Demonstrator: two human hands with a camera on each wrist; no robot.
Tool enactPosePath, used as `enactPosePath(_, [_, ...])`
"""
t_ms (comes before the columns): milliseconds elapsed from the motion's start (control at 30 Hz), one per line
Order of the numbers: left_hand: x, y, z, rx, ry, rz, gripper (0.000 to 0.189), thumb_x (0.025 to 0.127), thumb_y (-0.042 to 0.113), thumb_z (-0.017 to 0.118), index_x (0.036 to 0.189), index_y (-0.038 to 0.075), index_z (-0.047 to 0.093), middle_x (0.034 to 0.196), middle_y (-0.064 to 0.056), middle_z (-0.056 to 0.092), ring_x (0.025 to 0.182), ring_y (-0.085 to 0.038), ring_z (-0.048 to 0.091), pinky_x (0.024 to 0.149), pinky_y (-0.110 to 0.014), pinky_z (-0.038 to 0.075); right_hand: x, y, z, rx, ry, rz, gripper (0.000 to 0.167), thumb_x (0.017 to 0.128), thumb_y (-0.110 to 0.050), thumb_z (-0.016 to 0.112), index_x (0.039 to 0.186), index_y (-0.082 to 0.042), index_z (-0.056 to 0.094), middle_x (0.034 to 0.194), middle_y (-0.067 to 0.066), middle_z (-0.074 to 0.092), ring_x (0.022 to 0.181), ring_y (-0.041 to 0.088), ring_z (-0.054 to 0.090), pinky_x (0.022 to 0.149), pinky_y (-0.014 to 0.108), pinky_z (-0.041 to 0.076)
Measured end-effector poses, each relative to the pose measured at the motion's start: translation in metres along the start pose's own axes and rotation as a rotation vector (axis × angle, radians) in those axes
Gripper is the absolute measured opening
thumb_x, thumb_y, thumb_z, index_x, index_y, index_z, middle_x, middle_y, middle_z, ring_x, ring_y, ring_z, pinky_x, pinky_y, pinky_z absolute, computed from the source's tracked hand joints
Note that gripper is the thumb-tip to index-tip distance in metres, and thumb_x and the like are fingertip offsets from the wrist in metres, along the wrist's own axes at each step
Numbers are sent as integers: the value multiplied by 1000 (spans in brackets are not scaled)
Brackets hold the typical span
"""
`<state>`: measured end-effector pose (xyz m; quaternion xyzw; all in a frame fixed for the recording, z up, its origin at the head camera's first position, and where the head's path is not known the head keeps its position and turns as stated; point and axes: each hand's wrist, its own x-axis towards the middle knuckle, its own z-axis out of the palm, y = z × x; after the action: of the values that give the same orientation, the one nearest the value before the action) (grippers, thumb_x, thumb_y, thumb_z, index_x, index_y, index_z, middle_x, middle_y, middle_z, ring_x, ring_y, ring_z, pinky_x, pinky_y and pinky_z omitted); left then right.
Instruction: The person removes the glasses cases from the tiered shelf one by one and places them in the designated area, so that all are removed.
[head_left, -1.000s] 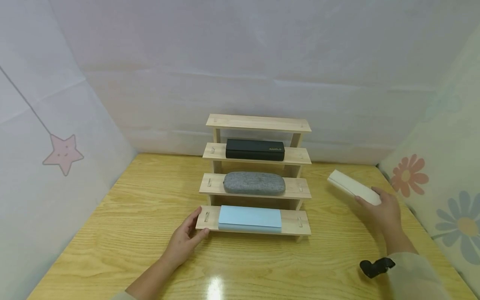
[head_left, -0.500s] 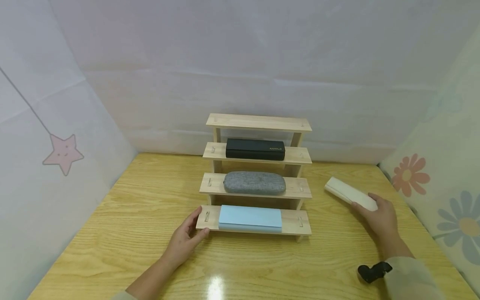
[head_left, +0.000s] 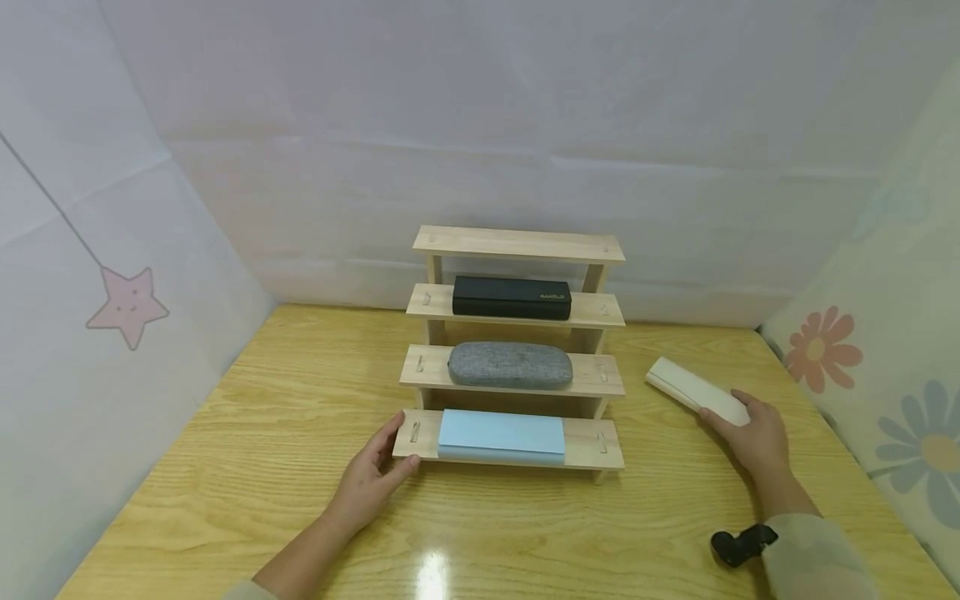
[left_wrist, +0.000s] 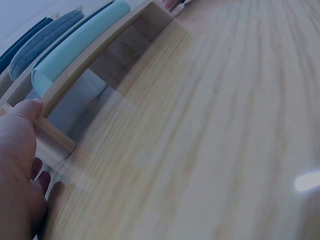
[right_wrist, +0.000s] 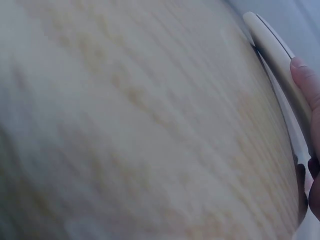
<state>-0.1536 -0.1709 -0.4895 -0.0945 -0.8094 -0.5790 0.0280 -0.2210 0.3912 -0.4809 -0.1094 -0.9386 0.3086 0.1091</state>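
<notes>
A stepped wooden display rack [head_left: 517,243] stands mid-table. My left hand [head_left: 367,479] grips the left end of its lowest shelf, thumb at the front edge; the left wrist view shows the thumb [left_wrist: 27,107] there too. On that shelf lies a light blue glasses case [head_left: 501,433]. A grey fabric glasses case [head_left: 510,365] lies one step higher, and a black glasses case [head_left: 512,297] above that. To the rack's right, my right hand [head_left: 757,433] holds a cream glasses case [head_left: 693,389] by its near end, low over the table. In the right wrist view the cream case [right_wrist: 277,57] is partly cut off.
The rack's top shelf [head_left: 517,242] has a bare surface. Wood-grain table [head_left: 300,400] surrounds the rack. A pale cloth [head_left: 480,125] hangs behind, and a flower-printed cloth [head_left: 885,367] borders the right side. A black wrist device [head_left: 742,546] is at my right sleeve.
My right hand has lowered the cream glasses case towards the table, shifting slightly left and nearer. My left hand stays on the rack, and the other cases have not moved.
</notes>
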Motion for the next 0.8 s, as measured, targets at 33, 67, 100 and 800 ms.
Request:
enactPosePath(33, [0, 0, 0, -1, 1, 0, 71, 94, 19, 66, 152, 2, 30, 153, -22, 38, 142, -34, 35, 115, -48, 27, 0, 0, 0, 0, -1, 0, 85, 90, -50, 65, 145, 8, 37, 140, 39, 40, 126, 55, 37, 102, 65, 34])
enactPosePath(67, [0, 0, 0, -2, 2, 0, 71, 94, 19, 66, 152, 1, 30, 153, -23, 38, 142, -35, 35, 115, -48, 27, -1, -1, 1, 0, -2, -1, 85, 90, -49, 66, 145, 8, 37, 140, 40, 40, 126, 55, 37, 102, 65, 33])
enactPosePath(100, [0, 0, 0, -2, 2, 1, 71, 94, 19, 66, 152, 1, 30, 153, -23, 38, 142, -35, 36, 115, -48, 27, -1, -1, 1, -2, -3, -1, 85, 90, -49, 66, 145, 8, 36, 140, 40, 40, 126, 55, 37, 102, 65, 33])
enactPosePath(800, [-1, 1, 0, 13, 5, -10, 71, 94, 20, 67, 152, 2, 30, 154, -21, 36, 142, -35, 36, 115, -48, 28, 3, 6, 8, -60, -15, -76, 87, 89, -52, 67, 144, 9, 38, 138, 40, 42, 124, 56, 40, 100, 67, 36])
